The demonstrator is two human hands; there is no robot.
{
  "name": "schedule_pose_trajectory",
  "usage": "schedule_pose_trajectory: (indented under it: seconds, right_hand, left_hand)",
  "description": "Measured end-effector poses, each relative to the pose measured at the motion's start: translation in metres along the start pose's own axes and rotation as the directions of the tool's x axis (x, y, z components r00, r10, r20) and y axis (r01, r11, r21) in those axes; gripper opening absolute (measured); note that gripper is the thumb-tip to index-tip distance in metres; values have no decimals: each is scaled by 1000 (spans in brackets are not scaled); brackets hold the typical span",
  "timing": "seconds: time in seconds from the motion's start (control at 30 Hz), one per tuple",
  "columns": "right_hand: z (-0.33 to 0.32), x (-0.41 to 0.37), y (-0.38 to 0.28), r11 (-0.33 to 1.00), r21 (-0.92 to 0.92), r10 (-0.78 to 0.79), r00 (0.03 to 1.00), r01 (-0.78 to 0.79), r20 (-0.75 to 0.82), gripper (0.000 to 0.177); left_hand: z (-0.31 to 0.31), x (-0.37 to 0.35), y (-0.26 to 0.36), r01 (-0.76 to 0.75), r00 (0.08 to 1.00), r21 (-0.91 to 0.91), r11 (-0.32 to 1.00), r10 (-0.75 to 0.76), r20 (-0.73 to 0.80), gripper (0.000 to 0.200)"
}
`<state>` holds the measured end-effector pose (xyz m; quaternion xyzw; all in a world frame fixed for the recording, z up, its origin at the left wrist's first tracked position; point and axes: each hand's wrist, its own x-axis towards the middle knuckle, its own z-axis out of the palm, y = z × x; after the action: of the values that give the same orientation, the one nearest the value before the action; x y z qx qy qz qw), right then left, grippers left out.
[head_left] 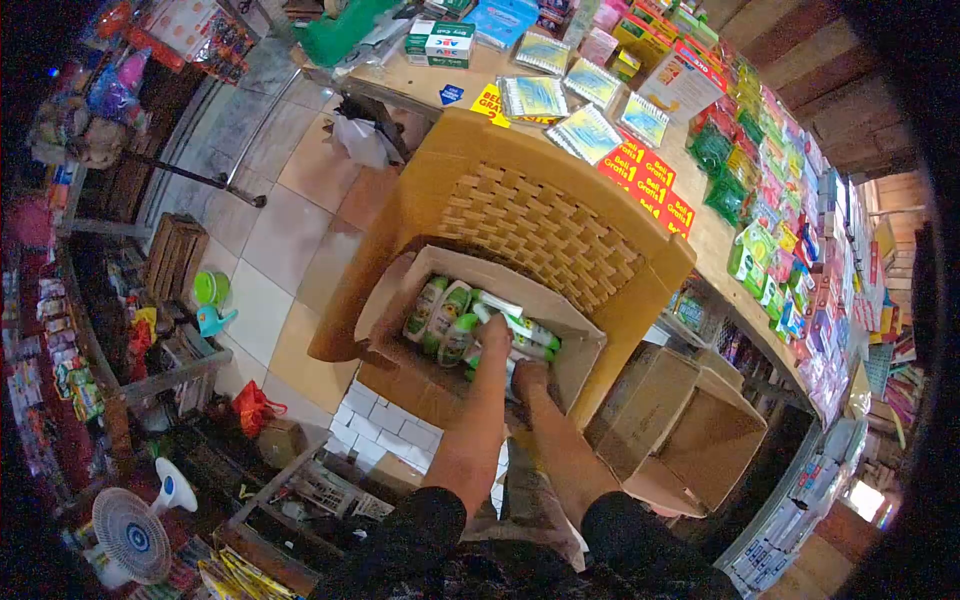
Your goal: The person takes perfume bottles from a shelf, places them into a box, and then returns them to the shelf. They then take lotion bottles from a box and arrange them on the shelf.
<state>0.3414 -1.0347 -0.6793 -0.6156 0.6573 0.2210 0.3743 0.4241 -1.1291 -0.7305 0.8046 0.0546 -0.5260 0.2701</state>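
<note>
Both of my hands reach into an open cardboard box [577, 375] resting on a brown woven-pattern plastic chair [540, 220]. Several green and white bottles [452, 310] lie inside it, mostly in its left part. My left hand [493, 335] is at a white and green bottle near the middle of the box, its fingers partly hidden. My right hand [530, 378] is lower, by the near side of the box, beside more bottles. What its fingers do is hidden by the hand itself and the shade.
A counter [440, 92] with packs of cotton buds [583, 133] and many packaged goods runs behind and to the right. An empty cardboard box [715, 440] is at the right. A fan [135, 535] stands lower left, and a red bag [256, 408] lies left of the chair.
</note>
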Motion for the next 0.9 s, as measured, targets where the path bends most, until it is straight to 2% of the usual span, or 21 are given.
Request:
schedule_pose_trajectory:
  seconds: [0.03,0.1,0.2,0.23,0.27,0.3,0.37,0.43,0.47,0.5,0.53,0.57,0.6,0.63,0.67,0.7,0.73,0.77,0.8,0.87,0.9]
  right_hand:
    - [25,15,13,998,46,-53,999,53,2,29]
    - [54,26,30,984,121,-134,991,132,13,31]
    - [25,0,18,984,129,-132,990,125,42,29]
    - [11,-9,13,986,125,-118,992,112,46,28]
    - [0,-15,9,988,120,-107,993,101,46,27]
    - [-10,-22,6,989,121,-96,994,91,42,27]
    - [-18,-28,5,992,115,-59,998,56,22,26]
    - [-4,-27,9,995,99,34,999,-30,-36,36]
    - [-2,-29,13,993,118,28,997,-20,-67,38]
    - [-5,-35,13,991,136,23,995,-9,-97,41]
    - [-27,-49,12,983,173,-34,991,56,-130,39]
    - [-52,-63,7,970,208,-90,982,124,-164,38]
    - [-67,-68,4,973,224,-26,994,51,-109,38]
    - [-71,-74,8,972,218,-56,986,91,-160,40]
    - [-76,-82,15,969,209,-84,974,129,-212,41]
    - [-83,-88,20,966,195,-113,957,168,-267,42]
    - [-126,-120,15,962,233,-95,974,143,-206,39]
    - [-145,-140,17,943,280,-99,955,180,-281,38]
    - [-159,-157,23,919,324,-100,930,222,-354,37]
    - [-169,-172,38,877,405,-74,905,259,-420,34]
    - [-174,-182,45,854,417,-87,875,312,-476,33]
  left_hand:
    - [9,-19,18,223,974,-221,949,-228,3,53]
    - [26,-40,38,245,961,-216,945,-267,-79,67]
    - [41,5,17,200,977,84,976,-192,-98,72]
    - [47,40,1,156,987,233,960,-143,-71,72]
    - [44,70,-14,-72,993,501,863,13,119,70]
    - [40,98,-26,-334,938,664,669,168,303,68]
    - [47,121,-47,-316,948,523,792,239,211,59]
    - [46,115,-49,-78,990,317,945,37,133,52]
    - [46,111,-42,167,972,176,970,-192,138,48]
    - [43,101,-30,405,898,34,914,-404,174,45]
    - [-14,-13,28,236,913,-13,972,-217,346,33]
    - [-35,-38,40,251,876,-122,960,-171,451,34]
    - [-51,-52,44,274,831,-229,934,-110,545,34]
    - [-69,-68,48,304,779,-327,895,-36,626,35]
    - [-89,-83,52,284,766,-387,877,36,642,31]
    - [-110,-84,48,83,724,-430,899,242,646,35]
    - [-132,-84,43,-110,650,-493,863,438,621,39]
    - [-163,-165,82,40,748,-534,844,329,576,43]
    - [-190,-171,83,-68,786,-496,866,352,508,43]
    - [-243,-186,77,-203,738,-547,812,494,459,45]
    - [-268,-203,77,-263,746,-489,832,496,443,45]
